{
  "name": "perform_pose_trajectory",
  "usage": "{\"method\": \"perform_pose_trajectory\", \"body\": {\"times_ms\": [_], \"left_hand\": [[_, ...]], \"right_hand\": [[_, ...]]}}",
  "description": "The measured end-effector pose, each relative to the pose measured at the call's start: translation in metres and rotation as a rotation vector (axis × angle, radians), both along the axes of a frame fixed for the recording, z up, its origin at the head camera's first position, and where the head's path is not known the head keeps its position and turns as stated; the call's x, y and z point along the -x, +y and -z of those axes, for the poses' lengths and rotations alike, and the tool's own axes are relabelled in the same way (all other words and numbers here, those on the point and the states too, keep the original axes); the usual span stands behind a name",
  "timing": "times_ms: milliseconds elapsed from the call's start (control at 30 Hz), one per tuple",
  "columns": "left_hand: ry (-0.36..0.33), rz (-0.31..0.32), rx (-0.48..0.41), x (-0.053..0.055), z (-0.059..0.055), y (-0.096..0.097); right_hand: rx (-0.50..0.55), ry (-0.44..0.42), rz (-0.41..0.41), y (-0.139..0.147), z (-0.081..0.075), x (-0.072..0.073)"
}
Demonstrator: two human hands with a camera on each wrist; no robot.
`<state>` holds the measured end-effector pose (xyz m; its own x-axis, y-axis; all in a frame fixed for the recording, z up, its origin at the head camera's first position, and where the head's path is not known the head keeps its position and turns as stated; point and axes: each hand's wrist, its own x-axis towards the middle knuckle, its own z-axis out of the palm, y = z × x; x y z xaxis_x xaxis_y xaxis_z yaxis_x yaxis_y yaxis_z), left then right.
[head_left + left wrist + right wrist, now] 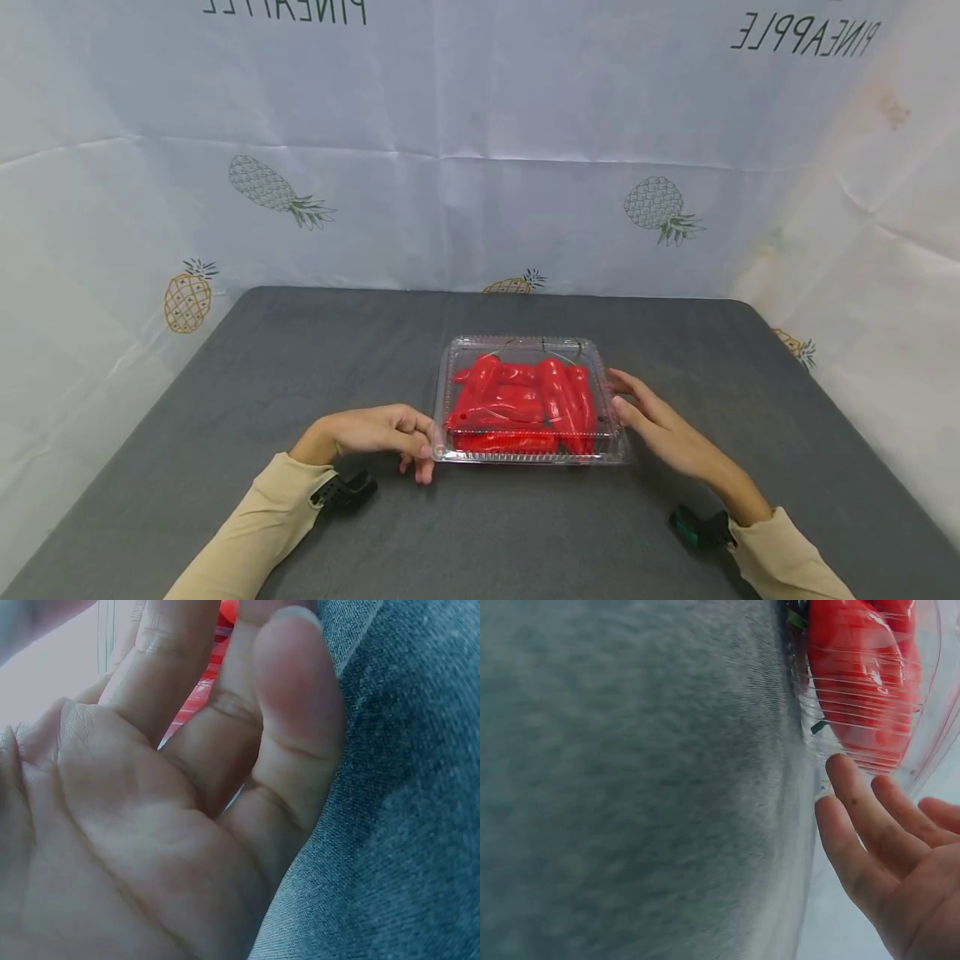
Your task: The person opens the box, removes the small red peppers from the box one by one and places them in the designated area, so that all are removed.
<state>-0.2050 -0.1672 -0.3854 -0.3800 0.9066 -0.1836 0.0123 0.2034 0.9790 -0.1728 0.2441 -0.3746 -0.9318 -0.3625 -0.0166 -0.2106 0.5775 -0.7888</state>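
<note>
With my left hand (378, 433) and right hand (660, 425) open-fingered, touching the clear pepper box (528, 400) at centre frame and gripping nothing, uneven pressure could skid it.

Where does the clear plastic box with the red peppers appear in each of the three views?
Head: the clear plastic box sits at centre, on the grey table, between both hands.
Left wrist: only a red sliver shows at top centre, behind the fingers.
Right wrist: top right, above the fingertips.
Shared landmark: the red peppers inside.
</note>
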Motion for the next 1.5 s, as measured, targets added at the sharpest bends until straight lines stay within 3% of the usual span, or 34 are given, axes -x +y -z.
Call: {"method": "perform_pose_trajectory", "body": {"times_ms": [167, 333, 633, 767, 1000, 1500], "left_hand": [[0.002, -0.005, 0.003, 0.0, -0.001, 0.0], [-0.008, -0.003, 0.006, 0.001, 0.0, 0.0], [0.008, -0.034, -0.003, -0.006, -0.003, -0.004], [0.008, -0.051, -0.003, -0.01, 0.0, -0.005], [-0.023, -0.083, -0.034, -0.015, 0.006, -0.005], [-0.098, -0.11, -0.138, -0.016, 0.009, 0.001]], "right_hand": [[-0.011, 0.008, 0.013, 0.005, 0.002, -0.006], [0.021, 0.033, -0.025, 0.012, 0.005, -0.013], [0.105, -0.123, -0.19, 0.022, 0.006, -0.017], [0.127, -0.175, -0.225, 0.023, 0.008, -0.017], [0.192, -0.174, -0.313, 0.021, 0.013, -0.015], [0.246, -0.188, -0.296, 0.02, 0.016, -0.016]]}}
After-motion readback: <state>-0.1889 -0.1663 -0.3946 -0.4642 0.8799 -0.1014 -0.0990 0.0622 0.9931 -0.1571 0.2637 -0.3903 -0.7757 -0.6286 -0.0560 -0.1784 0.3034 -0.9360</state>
